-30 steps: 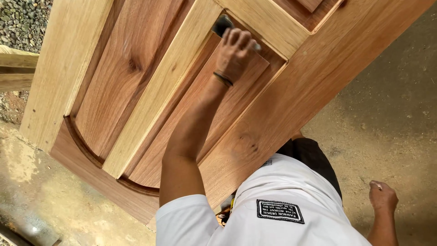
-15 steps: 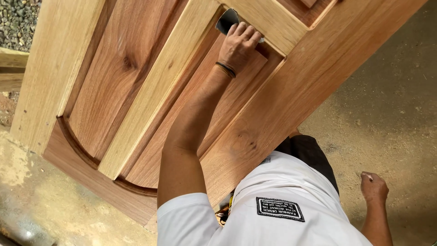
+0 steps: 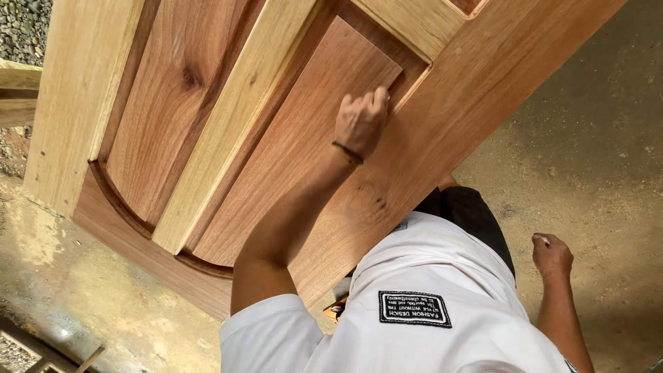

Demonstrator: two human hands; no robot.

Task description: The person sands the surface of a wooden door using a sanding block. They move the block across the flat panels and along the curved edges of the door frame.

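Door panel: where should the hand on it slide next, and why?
Probably the left hand should slide down along the raised panel's right edge, toward the person. Its curled fingers press near the panel's top right corner, right beside the groove under the pale rail. That whole long edge lies below the hand.

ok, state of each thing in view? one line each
door: lying flat, bare wood, panels recessed
left hand: fingers curled, pressed on the door at the panel's edge; whether it holds anything cannot be told
right hand: closed in a fist, off the door, over the floor
floor: dusty
wristband: on the left wrist
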